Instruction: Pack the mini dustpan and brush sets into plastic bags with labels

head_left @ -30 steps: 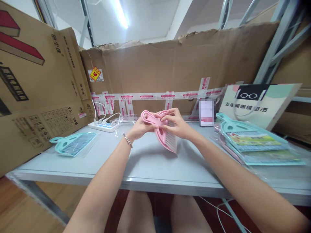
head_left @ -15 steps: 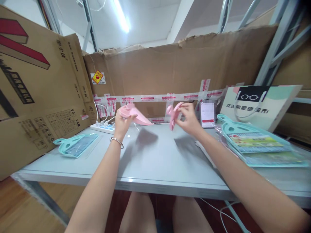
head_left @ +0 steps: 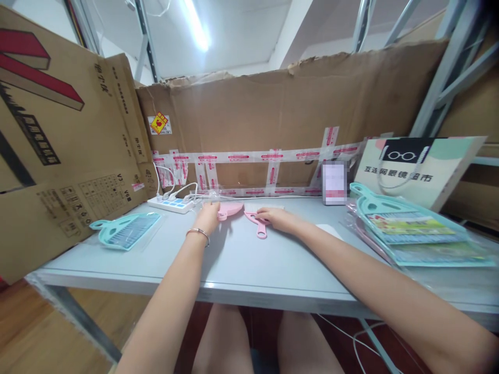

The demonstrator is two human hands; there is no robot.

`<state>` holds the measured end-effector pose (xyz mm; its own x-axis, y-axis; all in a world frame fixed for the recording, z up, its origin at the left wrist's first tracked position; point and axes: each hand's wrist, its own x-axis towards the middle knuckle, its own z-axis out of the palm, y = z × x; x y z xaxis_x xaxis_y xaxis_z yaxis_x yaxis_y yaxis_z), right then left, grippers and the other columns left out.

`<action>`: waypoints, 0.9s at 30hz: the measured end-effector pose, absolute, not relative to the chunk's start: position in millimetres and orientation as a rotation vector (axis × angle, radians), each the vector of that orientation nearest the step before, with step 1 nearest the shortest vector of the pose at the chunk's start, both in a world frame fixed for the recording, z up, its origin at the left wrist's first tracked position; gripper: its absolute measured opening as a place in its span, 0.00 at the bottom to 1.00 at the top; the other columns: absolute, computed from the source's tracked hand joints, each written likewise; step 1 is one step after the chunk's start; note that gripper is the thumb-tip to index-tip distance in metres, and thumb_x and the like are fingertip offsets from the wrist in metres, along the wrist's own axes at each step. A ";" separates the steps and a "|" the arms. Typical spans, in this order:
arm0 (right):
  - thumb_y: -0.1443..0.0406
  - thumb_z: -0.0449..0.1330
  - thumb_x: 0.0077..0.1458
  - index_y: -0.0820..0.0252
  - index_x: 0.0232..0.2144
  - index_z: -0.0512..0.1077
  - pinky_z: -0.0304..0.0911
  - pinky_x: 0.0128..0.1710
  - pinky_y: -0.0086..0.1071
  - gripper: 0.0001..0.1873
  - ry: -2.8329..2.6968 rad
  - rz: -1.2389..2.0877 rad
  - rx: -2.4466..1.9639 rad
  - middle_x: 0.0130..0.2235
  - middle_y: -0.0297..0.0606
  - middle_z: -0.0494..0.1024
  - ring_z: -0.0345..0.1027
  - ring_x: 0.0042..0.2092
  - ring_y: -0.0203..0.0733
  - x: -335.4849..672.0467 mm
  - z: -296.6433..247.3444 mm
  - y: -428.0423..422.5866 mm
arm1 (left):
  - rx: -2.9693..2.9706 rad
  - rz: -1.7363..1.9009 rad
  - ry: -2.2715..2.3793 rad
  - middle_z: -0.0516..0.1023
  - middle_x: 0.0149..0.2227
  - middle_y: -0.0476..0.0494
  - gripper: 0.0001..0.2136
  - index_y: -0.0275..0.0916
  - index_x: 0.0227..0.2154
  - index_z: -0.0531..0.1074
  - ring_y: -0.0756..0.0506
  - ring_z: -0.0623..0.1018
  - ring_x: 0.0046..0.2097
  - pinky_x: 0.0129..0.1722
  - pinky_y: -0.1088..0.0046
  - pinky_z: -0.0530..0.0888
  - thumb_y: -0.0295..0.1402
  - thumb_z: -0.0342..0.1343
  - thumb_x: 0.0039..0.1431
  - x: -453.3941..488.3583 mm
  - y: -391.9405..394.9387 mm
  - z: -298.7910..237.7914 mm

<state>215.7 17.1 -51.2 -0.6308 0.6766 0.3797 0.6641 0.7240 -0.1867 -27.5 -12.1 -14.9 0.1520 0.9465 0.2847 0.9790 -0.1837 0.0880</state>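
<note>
My left hand [head_left: 209, 218], with a silver bangle at the wrist, is closed on the handle end of a small pink dustpan [head_left: 233, 209]. The pan points right, low over the grey table [head_left: 234, 265]. Close by on the right, a pink hand brush [head_left: 261, 228] with pale bristles is low at the tabletop, its looped handle towards me. My right hand [head_left: 279, 218] grips it from the right side, fingers over its head. A narrow gap separates brush and dustpan. Whether either one rests fully on the table I cannot tell.
A bagged turquoise brush-and-dustpan set [head_left: 127, 231] lies at left, more turquoise sets [head_left: 413, 228] at right. Behind stand a power strip [head_left: 171, 204], a phone [head_left: 334, 184] and a paper bag [head_left: 436, 182]. Cardboard boxes [head_left: 249, 119] wall the back and left.
Both hands have come down to the tabletop and closer together. The dustpan has been lowered, and the brush has turned so its handle points towards me.
</note>
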 end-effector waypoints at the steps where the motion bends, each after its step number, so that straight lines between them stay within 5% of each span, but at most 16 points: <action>1: 0.74 0.53 0.46 0.57 0.41 0.73 0.62 0.42 0.31 0.20 -2.490 0.039 -1.057 0.45 0.38 0.75 0.69 0.44 0.40 216.9 -48.0 17.6 | -2.312 -0.374 -1.937 0.72 0.40 0.36 0.11 0.35 0.37 0.69 0.44 0.75 0.39 0.38 0.71 0.69 0.21 0.50 0.51 -28.2 -11.5 -16.9; 8: 0.62 0.48 0.55 0.58 0.49 0.69 0.56 0.54 0.42 0.21 -2.349 0.156 -1.499 0.52 0.42 0.71 0.62 0.54 0.48 282.1 -7.7 -42.1 | -2.321 -0.230 -1.987 0.70 0.46 0.35 0.15 0.37 0.44 0.68 0.43 0.75 0.42 0.38 0.69 0.69 0.23 0.47 0.53 -28.2 -16.6 -15.9; 11: 0.48 0.46 0.53 0.60 0.58 0.59 0.45 0.60 0.44 0.34 -2.359 0.524 -1.831 0.60 0.40 0.57 0.50 0.61 0.50 308.7 -16.1 -93.7 | -2.320 -0.245 -1.981 0.69 0.48 0.34 0.15 0.38 0.46 0.66 0.40 0.74 0.44 0.39 0.66 0.70 0.28 0.47 0.54 -24.1 -18.3 -14.1; 15: 0.42 0.43 0.51 0.71 0.62 0.46 0.28 0.62 0.42 0.47 -2.334 0.670 -1.941 0.64 0.44 0.38 0.29 0.64 0.46 302.3 -41.6 -114.7 | -2.344 -0.244 -1.974 0.69 0.48 0.34 0.15 0.38 0.46 0.66 0.39 0.74 0.45 0.39 0.65 0.70 0.33 0.47 0.55 -16.8 -18.7 -14.3; 22: 0.45 0.40 0.55 0.72 0.61 0.49 0.40 0.61 0.41 0.42 -1.910 0.632 -1.949 0.63 0.50 0.45 0.40 0.63 0.48 262.8 -43.0 -24.6 | -2.393 -0.214 -1.947 0.69 0.50 0.35 0.16 0.37 0.48 0.65 0.40 0.73 0.46 0.40 0.67 0.69 0.30 0.43 0.56 -18.5 -17.4 -16.1; 27: 0.53 0.40 0.58 0.60 0.55 0.59 0.48 0.58 0.39 0.28 -1.828 0.413 -1.813 0.59 0.44 0.61 0.53 0.60 0.44 279.2 -29.4 -5.4 | -2.415 -0.242 -1.926 0.69 0.50 0.37 0.16 0.38 0.47 0.66 0.43 0.73 0.46 0.39 0.71 0.69 0.30 0.42 0.57 -18.1 -18.6 -14.3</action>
